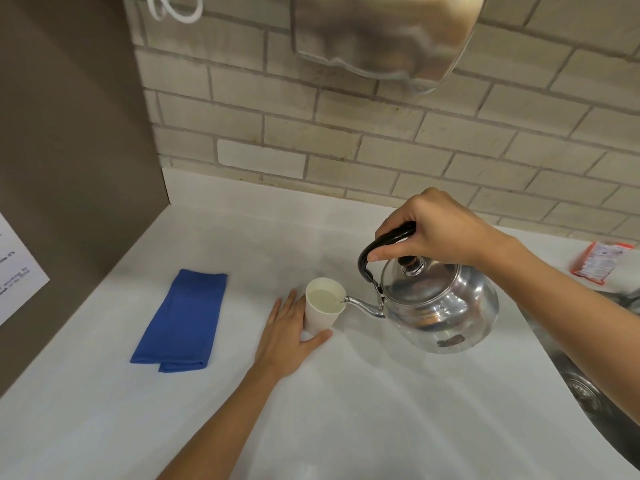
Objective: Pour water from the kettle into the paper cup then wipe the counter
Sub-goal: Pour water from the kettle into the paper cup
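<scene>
A white paper cup [320,318] stands upright on the white counter [363,393], holding water close to its rim. My left hand [289,337] cups its left and front side, thumb curled round the base. A shiny steel kettle [440,310] hangs tilted to the left just right of the cup, its spout tip over the cup's rim. My right hand [436,232] is closed on the kettle's black handle. A folded blue cloth [183,320] lies flat on the counter, left of the cup.
A steel sink [602,386] is sunk into the counter at the right edge. A red and white packet [599,261] lies at the far right by the brick wall. A brown panel [69,168] bounds the left side. A metal fixture [384,32] hangs on the wall overhead.
</scene>
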A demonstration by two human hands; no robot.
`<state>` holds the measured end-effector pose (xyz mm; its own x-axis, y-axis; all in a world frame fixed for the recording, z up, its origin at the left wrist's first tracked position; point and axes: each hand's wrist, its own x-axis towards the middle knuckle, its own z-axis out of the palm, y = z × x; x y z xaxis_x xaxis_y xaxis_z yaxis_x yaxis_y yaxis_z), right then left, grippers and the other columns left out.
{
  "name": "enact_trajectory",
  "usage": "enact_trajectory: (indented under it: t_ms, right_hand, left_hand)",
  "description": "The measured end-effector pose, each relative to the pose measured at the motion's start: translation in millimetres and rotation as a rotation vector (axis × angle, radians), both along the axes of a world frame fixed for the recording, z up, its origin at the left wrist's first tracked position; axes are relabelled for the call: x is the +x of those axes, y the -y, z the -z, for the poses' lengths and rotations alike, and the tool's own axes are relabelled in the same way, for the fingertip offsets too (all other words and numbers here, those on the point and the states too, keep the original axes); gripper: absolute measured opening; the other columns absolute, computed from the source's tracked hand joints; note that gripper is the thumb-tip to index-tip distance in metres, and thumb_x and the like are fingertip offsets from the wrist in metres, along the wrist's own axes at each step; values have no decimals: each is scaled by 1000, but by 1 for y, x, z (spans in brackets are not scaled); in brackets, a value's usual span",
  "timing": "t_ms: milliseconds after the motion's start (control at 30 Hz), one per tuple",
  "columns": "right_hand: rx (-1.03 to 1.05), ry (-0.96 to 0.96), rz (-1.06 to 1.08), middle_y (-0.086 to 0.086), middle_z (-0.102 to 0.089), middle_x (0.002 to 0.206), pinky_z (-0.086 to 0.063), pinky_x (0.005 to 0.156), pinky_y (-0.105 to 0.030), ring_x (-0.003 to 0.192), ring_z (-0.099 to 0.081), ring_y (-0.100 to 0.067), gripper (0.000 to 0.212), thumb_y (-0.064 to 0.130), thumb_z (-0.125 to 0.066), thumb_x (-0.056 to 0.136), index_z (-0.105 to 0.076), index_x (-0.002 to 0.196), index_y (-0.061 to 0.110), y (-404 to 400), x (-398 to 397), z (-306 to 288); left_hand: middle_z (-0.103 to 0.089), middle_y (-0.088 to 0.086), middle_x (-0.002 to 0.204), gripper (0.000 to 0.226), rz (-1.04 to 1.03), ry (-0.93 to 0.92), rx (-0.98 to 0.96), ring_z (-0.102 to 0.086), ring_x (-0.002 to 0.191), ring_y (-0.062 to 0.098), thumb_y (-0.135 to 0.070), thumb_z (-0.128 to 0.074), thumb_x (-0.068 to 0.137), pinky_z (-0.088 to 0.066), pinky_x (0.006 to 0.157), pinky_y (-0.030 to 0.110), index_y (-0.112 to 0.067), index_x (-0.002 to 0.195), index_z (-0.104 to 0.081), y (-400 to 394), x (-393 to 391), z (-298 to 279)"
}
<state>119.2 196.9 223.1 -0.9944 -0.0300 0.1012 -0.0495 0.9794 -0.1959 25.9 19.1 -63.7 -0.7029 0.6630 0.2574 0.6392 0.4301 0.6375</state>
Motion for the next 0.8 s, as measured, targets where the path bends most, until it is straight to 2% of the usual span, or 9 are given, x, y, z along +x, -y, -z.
enact_trajectory:
  t_ms: [800]
  right_hand:
    - [58,-14,31,13,-78,80,-58,68,-38,69,-68,-5,37,60,-75,70,-80,89,28,4,-6,0]
  left_hand:
    - [-32,1,159,86,9,13,11,-18,150,12,-65,-54,86,-7,124,33,-15,151,-27,2,0,-2]
